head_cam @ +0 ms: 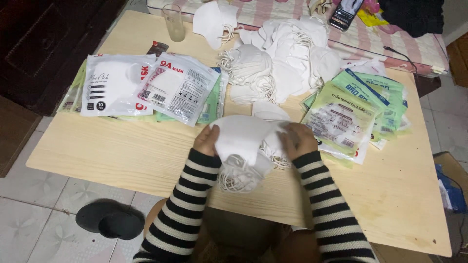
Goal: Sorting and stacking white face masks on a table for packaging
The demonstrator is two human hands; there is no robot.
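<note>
Both my hands hold a stack of white face masks (242, 141) with dangling ear loops, just above the near middle of the light wooden table (122, 151). My left hand (205, 140) grips the stack's left edge and my right hand (296, 139) grips its right side. Both arms wear black-and-white striped sleeves. A big loose heap of white masks (278, 63) lies farther back on the table.
Filled mask packets (146, 85) lie at the left, green-printed empty bags (356, 109) at the right. A drinking glass (174, 23) stands at the far edge. A phone (345, 13) rests on the striped bedding behind. A dark slipper (109, 219) is on the tiled floor.
</note>
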